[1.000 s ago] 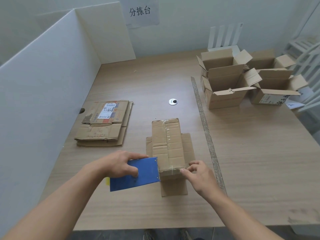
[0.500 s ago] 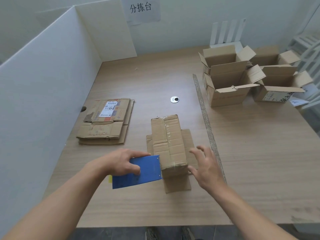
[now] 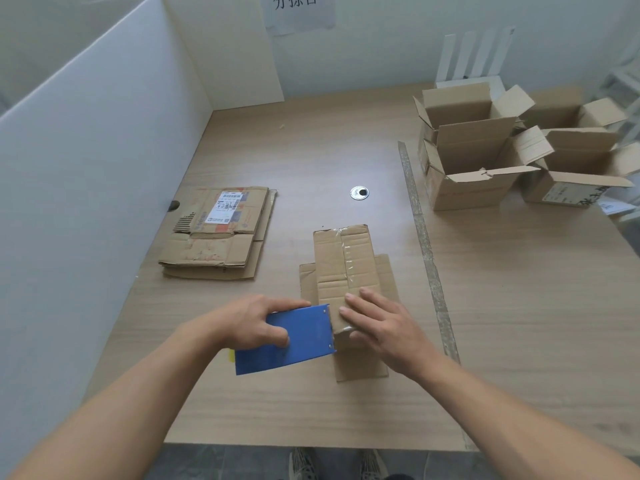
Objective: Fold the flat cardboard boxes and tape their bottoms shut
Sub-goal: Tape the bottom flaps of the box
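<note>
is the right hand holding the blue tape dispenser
No, the left hand grips the blue tape dispenser, while the right hand presses flat on the taped box.

A round metal cap (image 3: 359,193) is sitting near the middle of the wooden table (image 3: 311,140), left of a grey strip (image 3: 424,242) running from far edge to near edge. White partition panels (image 3: 104,161) are standing along the left edge — a paper sign (image 3: 299,10) is hanging on the wall beyond the far edge.
</note>
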`<control>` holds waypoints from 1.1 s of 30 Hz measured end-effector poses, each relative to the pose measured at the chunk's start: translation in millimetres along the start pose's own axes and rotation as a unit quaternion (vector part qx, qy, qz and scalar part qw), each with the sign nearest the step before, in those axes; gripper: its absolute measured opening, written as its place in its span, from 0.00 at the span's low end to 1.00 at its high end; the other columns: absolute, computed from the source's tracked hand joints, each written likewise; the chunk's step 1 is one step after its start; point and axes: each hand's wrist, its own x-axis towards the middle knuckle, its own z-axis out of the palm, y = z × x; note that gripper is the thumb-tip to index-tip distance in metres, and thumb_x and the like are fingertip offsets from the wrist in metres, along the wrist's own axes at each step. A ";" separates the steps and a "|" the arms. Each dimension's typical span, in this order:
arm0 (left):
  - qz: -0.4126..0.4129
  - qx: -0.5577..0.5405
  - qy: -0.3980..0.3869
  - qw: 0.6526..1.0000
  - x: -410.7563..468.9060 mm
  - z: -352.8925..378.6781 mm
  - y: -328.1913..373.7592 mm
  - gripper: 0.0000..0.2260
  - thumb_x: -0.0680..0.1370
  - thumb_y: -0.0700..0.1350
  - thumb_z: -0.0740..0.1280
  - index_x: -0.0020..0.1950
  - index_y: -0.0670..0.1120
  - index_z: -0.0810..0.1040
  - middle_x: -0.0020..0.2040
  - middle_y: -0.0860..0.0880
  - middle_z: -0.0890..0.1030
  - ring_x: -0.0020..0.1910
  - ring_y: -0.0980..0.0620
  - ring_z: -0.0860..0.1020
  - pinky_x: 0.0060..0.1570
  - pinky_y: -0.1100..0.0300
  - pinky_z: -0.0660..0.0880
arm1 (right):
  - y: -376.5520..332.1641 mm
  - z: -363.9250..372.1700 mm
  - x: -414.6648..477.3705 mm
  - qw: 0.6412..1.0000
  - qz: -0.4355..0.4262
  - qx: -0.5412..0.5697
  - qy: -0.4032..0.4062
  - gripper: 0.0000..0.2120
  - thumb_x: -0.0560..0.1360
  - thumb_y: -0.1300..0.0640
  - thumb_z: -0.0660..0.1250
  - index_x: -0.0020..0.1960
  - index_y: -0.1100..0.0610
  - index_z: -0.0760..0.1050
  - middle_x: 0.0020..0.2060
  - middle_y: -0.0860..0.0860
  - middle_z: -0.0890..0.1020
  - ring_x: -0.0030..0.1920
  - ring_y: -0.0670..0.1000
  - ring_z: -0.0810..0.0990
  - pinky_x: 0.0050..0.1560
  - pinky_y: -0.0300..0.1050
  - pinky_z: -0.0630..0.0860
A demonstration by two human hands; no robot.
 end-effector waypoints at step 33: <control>-0.097 0.174 0.195 0.960 13.3 38.1 -6.6 0.30 0.75 0.53 0.61 0.75 0.69 0.57 0.48 0.51 0.78 0.48 0.45 0.76 0.45 0.55 0.74 | 3.4 9.3 -2.1 0.999 0.025 0.023 0.008 0.22 0.83 0.41 0.49 0.67 0.47 0.76 0.68 0.47 0.75 0.71 0.53 0.67 0.61 0.55 0.76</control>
